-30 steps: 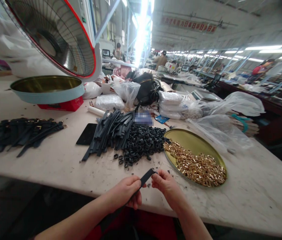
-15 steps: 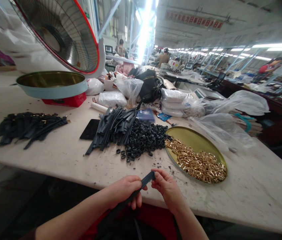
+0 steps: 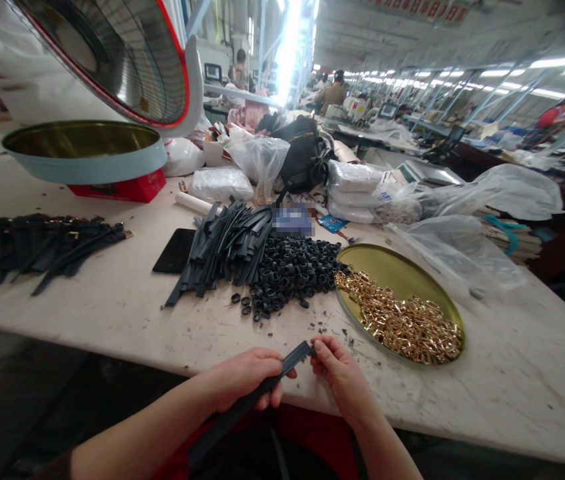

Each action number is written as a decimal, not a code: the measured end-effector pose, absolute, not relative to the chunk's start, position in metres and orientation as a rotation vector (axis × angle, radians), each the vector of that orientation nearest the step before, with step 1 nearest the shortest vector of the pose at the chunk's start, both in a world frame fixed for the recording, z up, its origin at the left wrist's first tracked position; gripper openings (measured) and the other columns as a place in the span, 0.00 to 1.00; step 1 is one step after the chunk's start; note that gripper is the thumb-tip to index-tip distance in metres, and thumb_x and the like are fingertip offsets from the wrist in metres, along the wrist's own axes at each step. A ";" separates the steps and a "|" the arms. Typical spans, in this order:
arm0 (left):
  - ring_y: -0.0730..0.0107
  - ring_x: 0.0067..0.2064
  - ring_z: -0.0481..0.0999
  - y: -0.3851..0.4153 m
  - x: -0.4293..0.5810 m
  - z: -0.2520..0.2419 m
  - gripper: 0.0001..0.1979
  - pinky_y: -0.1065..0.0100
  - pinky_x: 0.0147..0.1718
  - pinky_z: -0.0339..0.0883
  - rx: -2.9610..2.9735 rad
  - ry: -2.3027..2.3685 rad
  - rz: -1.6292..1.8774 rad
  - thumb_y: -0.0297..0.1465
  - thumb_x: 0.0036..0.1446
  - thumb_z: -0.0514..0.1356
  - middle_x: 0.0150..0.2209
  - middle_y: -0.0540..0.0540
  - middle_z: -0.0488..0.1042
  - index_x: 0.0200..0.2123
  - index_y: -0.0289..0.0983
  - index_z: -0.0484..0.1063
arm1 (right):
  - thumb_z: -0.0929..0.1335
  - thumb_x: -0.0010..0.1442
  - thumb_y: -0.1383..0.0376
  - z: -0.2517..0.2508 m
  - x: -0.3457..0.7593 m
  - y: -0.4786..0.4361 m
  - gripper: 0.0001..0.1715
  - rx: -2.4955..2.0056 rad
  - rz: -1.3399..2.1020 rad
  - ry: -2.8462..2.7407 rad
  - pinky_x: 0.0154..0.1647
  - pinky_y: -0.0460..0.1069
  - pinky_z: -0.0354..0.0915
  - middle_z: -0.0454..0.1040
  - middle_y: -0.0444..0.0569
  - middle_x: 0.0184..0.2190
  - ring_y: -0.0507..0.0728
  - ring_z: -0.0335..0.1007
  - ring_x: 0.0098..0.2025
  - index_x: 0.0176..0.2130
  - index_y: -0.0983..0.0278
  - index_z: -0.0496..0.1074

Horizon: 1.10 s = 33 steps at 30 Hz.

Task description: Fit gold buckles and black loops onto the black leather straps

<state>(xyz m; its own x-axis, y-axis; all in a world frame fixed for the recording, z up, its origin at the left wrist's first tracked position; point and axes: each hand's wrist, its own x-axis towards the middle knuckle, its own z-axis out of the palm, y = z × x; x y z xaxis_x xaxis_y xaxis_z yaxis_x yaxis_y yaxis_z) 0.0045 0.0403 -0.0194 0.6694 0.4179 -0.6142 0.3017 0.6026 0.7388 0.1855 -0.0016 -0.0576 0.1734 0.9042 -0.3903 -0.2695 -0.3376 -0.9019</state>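
Observation:
My left hand (image 3: 255, 377) is closed around a long black strap (image 3: 294, 357), with the thumb on top. The strap slants up to the right past the table's front edge, and its lower part hangs down toward my lap. At the strap's upper end, my right hand (image 3: 337, 370) has thumb and forefinger pinched on a small dark bit at the tip. Behind my hands lie a pile of black loops (image 3: 295, 273) and a bundle of black straps (image 3: 227, 247). A round gold-coloured tray (image 3: 397, 267) on the right holds many small gold metal clasps (image 3: 407, 320).
More black straps with gold fittings (image 3: 47, 247) lie at left. Beyond them, a round tin (image 3: 87, 163) rests on a red box (image 3: 122, 188), below a red-rimmed fan (image 3: 112, 60). Plastic bags (image 3: 492, 193), a black bag (image 3: 302, 153) and a dark flat object (image 3: 175, 251) occupy the table.
My right fingertips have shifted slightly off the strap's tip, so more of its end shows. The left hand keeps its hold. The head view has turned a little.

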 end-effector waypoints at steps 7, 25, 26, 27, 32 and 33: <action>0.80 0.13 0.57 0.045 0.010 -0.023 0.15 0.78 0.13 0.51 1.172 0.973 0.179 0.36 0.54 0.45 0.14 0.56 0.63 0.36 0.33 0.65 | 0.73 0.41 0.56 -0.062 0.173 0.006 0.16 -1.304 1.432 -0.350 0.25 0.45 0.59 0.70 0.42 0.22 0.49 0.61 0.23 0.25 0.63 0.69; 0.74 0.19 0.63 0.023 -0.003 0.015 0.15 0.74 0.22 0.54 1.819 0.923 -0.012 0.35 0.56 0.44 0.15 0.55 0.61 0.27 0.37 0.67 | 0.72 0.44 0.59 -0.046 0.170 -0.026 0.14 -1.336 1.390 -0.982 0.31 0.48 0.60 0.72 0.43 0.23 0.53 0.65 0.27 0.32 0.64 0.73; 0.74 0.20 0.63 0.020 -0.002 0.015 0.15 0.74 0.23 0.55 1.817 0.918 0.010 0.35 0.56 0.44 0.16 0.54 0.63 0.28 0.37 0.67 | 0.72 0.44 0.59 -0.043 0.169 -0.028 0.14 -1.317 1.409 -0.985 0.31 0.47 0.59 0.72 0.43 0.22 0.53 0.65 0.26 0.32 0.64 0.73; 0.74 0.21 0.64 0.018 -0.001 0.014 0.14 0.74 0.24 0.56 1.803 0.923 0.038 0.35 0.56 0.44 0.18 0.54 0.64 0.31 0.37 0.68 | 0.71 0.45 0.58 -0.041 0.167 -0.030 0.14 -1.306 1.408 -0.963 0.30 0.47 0.59 0.71 0.42 0.20 0.52 0.64 0.25 0.32 0.64 0.72; 0.72 0.23 0.64 0.010 0.012 0.006 0.21 0.73 0.25 0.56 1.685 0.981 0.251 0.38 0.58 0.44 0.21 0.54 0.65 0.53 0.36 0.56 | 0.72 0.44 0.55 -0.035 0.152 -0.034 0.17 -1.212 1.383 -0.769 0.28 0.45 0.57 0.67 0.40 0.20 0.50 0.61 0.23 0.30 0.65 0.71; 0.71 0.25 0.64 0.011 0.014 0.005 0.23 0.72 0.26 0.57 1.674 0.980 0.302 0.39 0.58 0.44 0.22 0.53 0.65 0.54 0.35 0.55 | 0.71 0.45 0.54 -0.036 0.150 -0.033 0.17 -1.192 1.400 -0.790 0.28 0.45 0.57 0.67 0.41 0.20 0.50 0.61 0.23 0.29 0.65 0.71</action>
<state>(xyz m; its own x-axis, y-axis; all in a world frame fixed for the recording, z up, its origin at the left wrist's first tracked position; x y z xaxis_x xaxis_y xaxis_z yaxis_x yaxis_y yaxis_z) 0.0142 0.0109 0.0045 0.6229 0.7304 -0.2803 0.4463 -0.0375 0.8941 0.1501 -0.0329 -0.0356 0.0857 0.9690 -0.2317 -0.3028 -0.1962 -0.9326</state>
